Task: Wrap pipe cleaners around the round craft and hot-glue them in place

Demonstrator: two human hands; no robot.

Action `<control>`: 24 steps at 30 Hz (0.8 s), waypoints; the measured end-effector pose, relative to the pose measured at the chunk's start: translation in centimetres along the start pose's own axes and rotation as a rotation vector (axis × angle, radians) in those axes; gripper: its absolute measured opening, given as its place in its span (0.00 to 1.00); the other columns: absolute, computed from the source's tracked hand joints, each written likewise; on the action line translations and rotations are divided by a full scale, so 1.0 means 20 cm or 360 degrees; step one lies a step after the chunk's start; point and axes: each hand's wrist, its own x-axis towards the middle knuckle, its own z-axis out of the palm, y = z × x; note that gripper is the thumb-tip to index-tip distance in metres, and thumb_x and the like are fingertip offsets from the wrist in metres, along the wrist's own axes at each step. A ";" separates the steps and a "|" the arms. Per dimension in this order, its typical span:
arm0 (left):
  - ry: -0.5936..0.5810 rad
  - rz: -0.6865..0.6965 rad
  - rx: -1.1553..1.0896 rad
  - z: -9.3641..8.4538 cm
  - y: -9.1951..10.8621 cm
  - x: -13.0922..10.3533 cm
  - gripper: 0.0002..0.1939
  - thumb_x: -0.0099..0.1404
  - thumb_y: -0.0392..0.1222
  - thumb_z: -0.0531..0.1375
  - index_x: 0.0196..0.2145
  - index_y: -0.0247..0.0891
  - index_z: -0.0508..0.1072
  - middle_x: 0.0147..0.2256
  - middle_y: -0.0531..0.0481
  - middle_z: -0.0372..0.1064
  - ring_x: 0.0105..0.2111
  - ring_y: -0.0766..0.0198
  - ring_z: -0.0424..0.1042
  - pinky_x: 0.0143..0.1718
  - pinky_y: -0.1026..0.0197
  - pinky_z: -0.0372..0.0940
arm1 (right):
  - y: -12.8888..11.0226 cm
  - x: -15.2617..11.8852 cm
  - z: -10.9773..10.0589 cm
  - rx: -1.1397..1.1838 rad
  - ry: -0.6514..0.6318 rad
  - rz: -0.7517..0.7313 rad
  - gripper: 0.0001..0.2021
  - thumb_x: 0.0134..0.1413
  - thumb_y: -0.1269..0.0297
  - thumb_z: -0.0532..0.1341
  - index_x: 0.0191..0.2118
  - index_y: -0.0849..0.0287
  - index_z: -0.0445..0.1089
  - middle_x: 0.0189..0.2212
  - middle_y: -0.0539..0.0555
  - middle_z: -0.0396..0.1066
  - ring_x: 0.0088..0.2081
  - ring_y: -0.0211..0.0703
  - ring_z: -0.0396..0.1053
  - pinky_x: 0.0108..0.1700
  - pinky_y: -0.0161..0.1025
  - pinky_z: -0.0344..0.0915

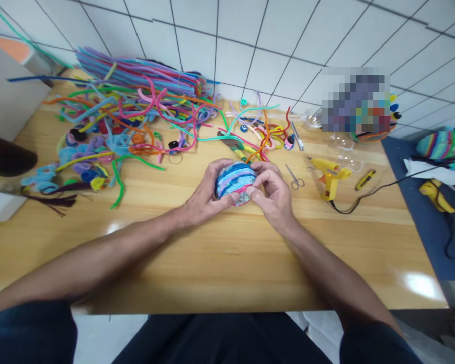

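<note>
A ball (pixel 232 178) wrapped in blue, light blue and purple pipe cleaners is between my hands, above the middle of the table. My left hand (pixel 202 202) grips it from the left, with the thumb along its near side. A pink pipe cleaner (pixel 245 189) runs across the ball's lower front. My right hand (pixel 276 199) pinches that strand against the ball between thumb and forefinger. Near the bottom, a patch of the ball looks clear and uncovered. Both palms and the ball's far side are hidden.
Loose pipe cleaners (pixel 117 111) and a long bundle (pixel 136 76) cover the back left. Green-handled pliers (pixel 233 144) lie behind the ball. Rightward are small scissors (pixel 296 182), a yellow glue gun (pixel 329 177) with a trailing cord, a yellow cutter (pixel 365 180) and clear domes (pixel 341 141).
</note>
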 end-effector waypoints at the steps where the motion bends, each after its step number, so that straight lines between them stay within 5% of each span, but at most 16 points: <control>1: -0.0001 0.0009 0.0004 0.00 0.00 0.00 0.39 0.77 0.61 0.70 0.74 0.48 0.60 0.71 0.35 0.63 0.72 0.41 0.69 0.75 0.34 0.70 | 0.00 0.00 0.00 -0.0004 -0.0007 -0.0010 0.08 0.62 0.57 0.72 0.36 0.49 0.73 0.57 0.56 0.78 0.63 0.56 0.75 0.70 0.59 0.72; 18: 0.0038 0.0027 0.0065 -0.01 -0.03 0.00 0.42 0.75 0.61 0.71 0.76 0.47 0.59 0.71 0.35 0.65 0.71 0.41 0.70 0.73 0.36 0.71 | 0.02 0.02 0.00 0.0009 -0.0049 -0.0014 0.10 0.62 0.56 0.73 0.37 0.49 0.73 0.57 0.57 0.77 0.63 0.57 0.75 0.71 0.61 0.71; 24: 0.0071 0.0124 0.0268 -0.03 -0.03 0.03 0.41 0.73 0.64 0.73 0.73 0.46 0.66 0.68 0.36 0.69 0.70 0.41 0.70 0.74 0.37 0.69 | 0.01 0.03 0.00 -0.0053 -0.0067 -0.0107 0.09 0.62 0.57 0.73 0.37 0.49 0.74 0.57 0.57 0.77 0.62 0.58 0.75 0.70 0.61 0.71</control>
